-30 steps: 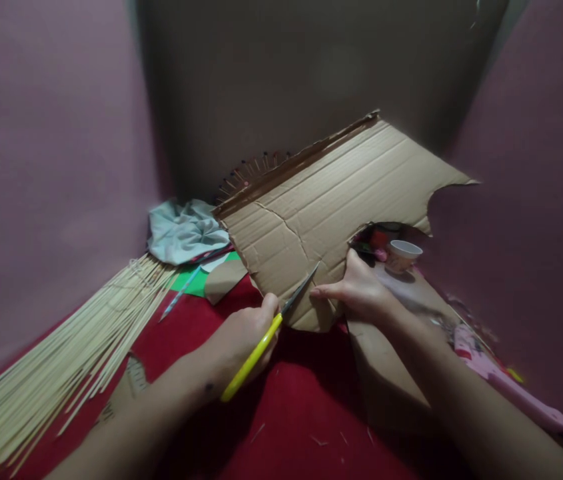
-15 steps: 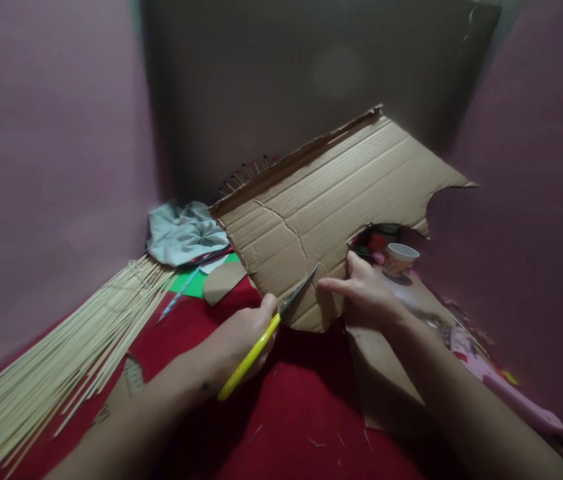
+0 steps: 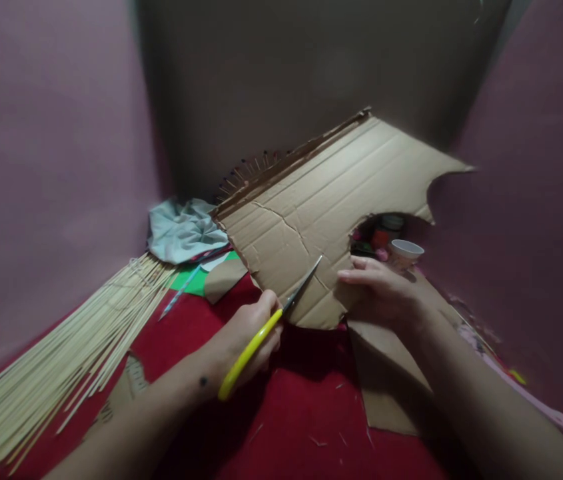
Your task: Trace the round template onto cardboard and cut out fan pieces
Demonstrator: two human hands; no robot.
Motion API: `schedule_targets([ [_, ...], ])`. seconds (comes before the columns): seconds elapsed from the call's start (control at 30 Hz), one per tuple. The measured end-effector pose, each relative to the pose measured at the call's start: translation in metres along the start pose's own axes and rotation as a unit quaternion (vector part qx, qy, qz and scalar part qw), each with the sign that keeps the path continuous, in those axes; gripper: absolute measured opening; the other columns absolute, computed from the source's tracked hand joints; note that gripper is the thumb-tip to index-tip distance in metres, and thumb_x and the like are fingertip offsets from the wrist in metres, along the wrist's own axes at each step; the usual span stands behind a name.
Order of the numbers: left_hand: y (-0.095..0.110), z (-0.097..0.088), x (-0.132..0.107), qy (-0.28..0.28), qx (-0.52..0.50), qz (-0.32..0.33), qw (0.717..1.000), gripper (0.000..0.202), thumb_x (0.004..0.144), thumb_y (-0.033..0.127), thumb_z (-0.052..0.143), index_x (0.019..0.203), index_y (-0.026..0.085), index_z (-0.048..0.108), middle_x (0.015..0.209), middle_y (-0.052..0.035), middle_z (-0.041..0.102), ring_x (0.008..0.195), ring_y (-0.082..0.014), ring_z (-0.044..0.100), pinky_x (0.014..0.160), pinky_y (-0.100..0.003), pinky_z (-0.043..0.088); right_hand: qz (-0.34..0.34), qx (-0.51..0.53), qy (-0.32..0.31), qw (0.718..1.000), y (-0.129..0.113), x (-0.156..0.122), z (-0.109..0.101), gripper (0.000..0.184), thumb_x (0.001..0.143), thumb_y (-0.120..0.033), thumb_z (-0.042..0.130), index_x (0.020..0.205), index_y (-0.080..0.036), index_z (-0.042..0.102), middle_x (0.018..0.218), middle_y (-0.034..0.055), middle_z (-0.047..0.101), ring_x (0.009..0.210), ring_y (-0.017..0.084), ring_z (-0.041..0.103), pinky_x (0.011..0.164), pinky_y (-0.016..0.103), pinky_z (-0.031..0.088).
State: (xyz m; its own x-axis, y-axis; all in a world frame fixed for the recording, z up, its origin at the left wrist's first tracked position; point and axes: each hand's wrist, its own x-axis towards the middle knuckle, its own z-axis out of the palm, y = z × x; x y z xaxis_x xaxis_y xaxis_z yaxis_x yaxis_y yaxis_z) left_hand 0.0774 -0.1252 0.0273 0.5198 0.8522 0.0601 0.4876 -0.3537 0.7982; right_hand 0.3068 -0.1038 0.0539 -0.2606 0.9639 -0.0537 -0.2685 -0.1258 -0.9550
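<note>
Since the earlier frame, our right grip (image 3: 384, 293) has slid toward the cup (image 3: 407, 249); whether it pinches the cardboard (image 3: 311, 197), we cannot tell. Our left grip (image 3: 256, 320) is wrapped round the scissors (image 3: 271, 323), blades pointing up-right. Mostly left of the cup, the cardboard rises lengthwise rightward, its sharp corner pointing right.

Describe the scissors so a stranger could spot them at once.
Start at the red surface across the foreground and the large brown cardboard raised over it. At the cardboard's lower left edge, the left hand holds the scissors. Their bright yellow handle and dark, pointed blade set them apart from the plain brown cardboard behind.
</note>
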Motion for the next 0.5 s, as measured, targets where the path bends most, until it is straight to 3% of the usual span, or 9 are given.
schedule_targets([
  [0.07,0.004,-0.001,0.000,0.028,-0.038,-0.010,0.999,0.009,0.084,0.026,0.039,0.080,0.022,0.032,0.051,0.0092,0.050,0.033,-0.0060,0.044,0.034,-0.015,0.033,-0.005,0.046,-0.002,0.999,0.004,-0.006,0.006,0.020,0.057,-0.022,0.073,0.070,-0.020,0.059,0.055,-0.0034,0.058,0.047,0.010,0.052,0.050,0.024,0.045],
  [0.13,0.005,-0.002,0.000,0.044,-0.063,-0.020,0.997,0.011,0.085,0.028,0.038,0.079,0.022,0.032,0.048,0.0098,0.047,0.031,-0.0062,0.043,0.032,-0.015,0.032,-0.039,0.092,0.044,0.994,0.012,-0.008,0.017,0.024,0.053,-0.023,0.075,0.058,-0.021,0.052,0.049,-0.0051,0.053,0.041,0.008,0.046,0.043,0.021,0.040],
  [0.23,0.001,-0.001,0.003,0.047,-0.040,-0.016,0.998,0.012,0.084,0.026,0.040,0.078,0.023,0.031,0.049,0.0093,0.048,0.032,-0.0067,0.044,0.032,-0.015,0.033,-0.073,0.088,0.081,0.990,0.026,-0.004,0.032,0.020,0.062,-0.035,0.070,0.071,-0.023,0.059,0.064,0.0004,0.063,0.056,0.016,0.058,0.049,0.027,0.046],
  [0.33,-0.002,0.001,0.003,0.039,-0.020,0.002,0.999,0.014,0.082,0.023,0.044,0.078,0.022,0.031,0.052,0.0085,0.050,0.034,-0.0059,0.046,0.033,-0.014,0.033,-0.077,0.079,0.109,0.988,0.031,0.002,0.036,0.024,0.060,-0.033,0.072,0.079,-0.023,0.062,0.081,0.0034,0.069,0.074,0.022,0.064,0.060,0.033,0.051],
  [0.5,0.000,0.005,0.000,-0.008,-0.150,-0.008,0.989,0.015,0.086,0.034,0.042,0.082,0.022,0.033,0.050,0.0095,0.049,0.030,-0.0059,0.042,0.028,-0.014,0.031,-0.002,0.069,0.110,0.992,0.024,0.002,0.028,0.021,0.054,-0.027,0.073,0.072,-0.021,0.065,0.080,0.0053,0.071,0.085,0.026,0.063,0.066,0.037,0.052],
])
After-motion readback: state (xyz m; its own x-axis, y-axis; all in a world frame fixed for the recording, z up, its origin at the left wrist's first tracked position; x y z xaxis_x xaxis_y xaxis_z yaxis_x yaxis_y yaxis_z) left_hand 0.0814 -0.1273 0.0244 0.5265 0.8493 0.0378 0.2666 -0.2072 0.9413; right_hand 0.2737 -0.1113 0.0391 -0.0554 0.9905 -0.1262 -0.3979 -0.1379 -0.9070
